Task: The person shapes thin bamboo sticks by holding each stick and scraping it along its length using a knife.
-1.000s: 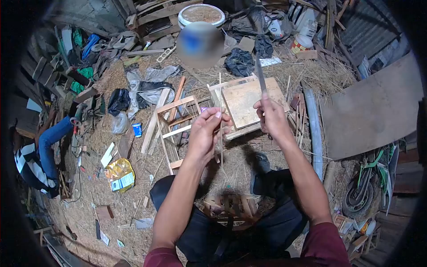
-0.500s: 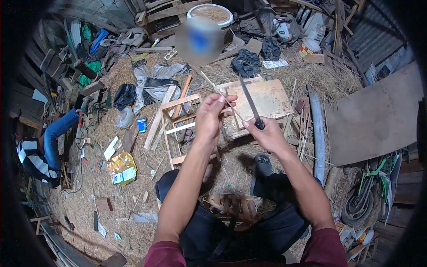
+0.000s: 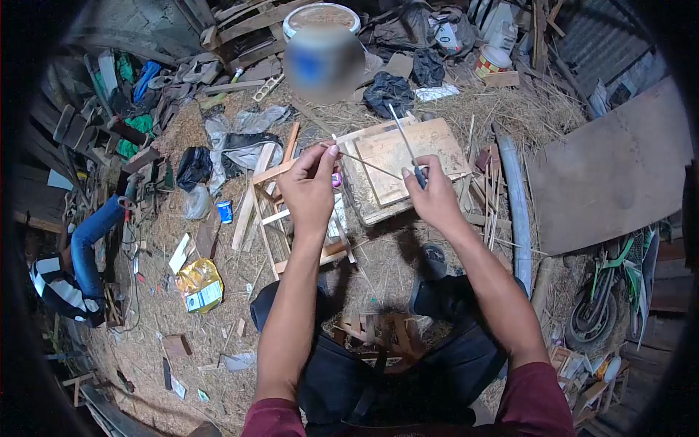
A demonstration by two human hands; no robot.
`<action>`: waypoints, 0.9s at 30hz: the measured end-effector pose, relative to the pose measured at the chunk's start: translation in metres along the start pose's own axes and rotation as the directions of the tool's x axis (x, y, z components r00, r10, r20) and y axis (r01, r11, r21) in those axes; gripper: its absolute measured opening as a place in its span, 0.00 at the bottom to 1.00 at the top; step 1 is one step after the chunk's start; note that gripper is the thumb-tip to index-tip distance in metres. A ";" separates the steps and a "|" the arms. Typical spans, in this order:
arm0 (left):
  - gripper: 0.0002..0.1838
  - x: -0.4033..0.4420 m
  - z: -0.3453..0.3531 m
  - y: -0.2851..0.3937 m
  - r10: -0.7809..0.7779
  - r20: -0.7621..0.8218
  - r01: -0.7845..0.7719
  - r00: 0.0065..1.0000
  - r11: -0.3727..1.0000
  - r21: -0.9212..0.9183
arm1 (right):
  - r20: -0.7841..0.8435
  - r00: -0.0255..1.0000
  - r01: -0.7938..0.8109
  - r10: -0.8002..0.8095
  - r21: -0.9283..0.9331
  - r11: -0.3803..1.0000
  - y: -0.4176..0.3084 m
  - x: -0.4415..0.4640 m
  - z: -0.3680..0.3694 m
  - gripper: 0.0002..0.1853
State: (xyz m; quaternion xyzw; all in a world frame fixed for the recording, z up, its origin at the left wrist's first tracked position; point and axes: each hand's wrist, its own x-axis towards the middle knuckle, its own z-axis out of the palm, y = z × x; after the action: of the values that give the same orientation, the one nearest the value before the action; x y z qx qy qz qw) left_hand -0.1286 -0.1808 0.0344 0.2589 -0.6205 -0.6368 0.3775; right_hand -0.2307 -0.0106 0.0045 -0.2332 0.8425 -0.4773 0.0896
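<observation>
My left hand (image 3: 309, 186) is closed in a pinch on one end of a thin wooden stick (image 3: 370, 164). The stick slants down to the right, its other end at the thumb of my right hand (image 3: 439, 195). Wrapped in my right fingers is the dark handle of a long knife (image 3: 405, 137), its blade pointing up and away. Beneath both hands lies a low wooden piece with a flat board top (image 3: 429, 149). Left of it, partly behind my left forearm, stands a small slatted wooden frame (image 3: 263, 229).
Straw and shavings cover the ground. Thin sticks (image 3: 495, 193) and a grey pipe (image 3: 515, 211) lie at right, near a large board (image 3: 601, 175) and a motorbike wheel (image 3: 591, 317). A yellow bag (image 3: 199, 284) lies left. A person's jeans leg (image 3: 98, 218) shows far left.
My left hand has moved left, away from the right hand, and more of the stick shows between them. The right hand has risen slightly with the knife. The camera view has shifted a little.
</observation>
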 end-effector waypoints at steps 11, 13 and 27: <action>0.07 -0.007 0.025 -0.041 0.193 0.103 -0.215 0.976 0.934 0.286 | 0.134 0.973 0.212 -0.189 -0.178 0.961 -0.001 -0.014 0.026 0.09; 0.07 -0.006 0.025 -0.040 0.234 0.122 -0.261 0.965 0.914 0.310 | 0.175 0.974 0.174 -0.144 -0.171 0.970 -0.009 -0.016 0.028 0.09; 0.07 -0.001 0.025 -0.035 0.234 0.142 -0.269 0.962 0.903 0.335 | 0.271 0.962 0.045 0.025 -0.249 0.967 0.032 0.003 0.040 0.10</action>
State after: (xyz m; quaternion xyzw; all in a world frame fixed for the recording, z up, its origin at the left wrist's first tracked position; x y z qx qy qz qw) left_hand -0.1532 -0.1671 0.0018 0.2079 -0.7701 -0.4737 0.3732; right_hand -0.2281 -0.0292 -0.0432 -0.3104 0.8749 -0.3298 0.1714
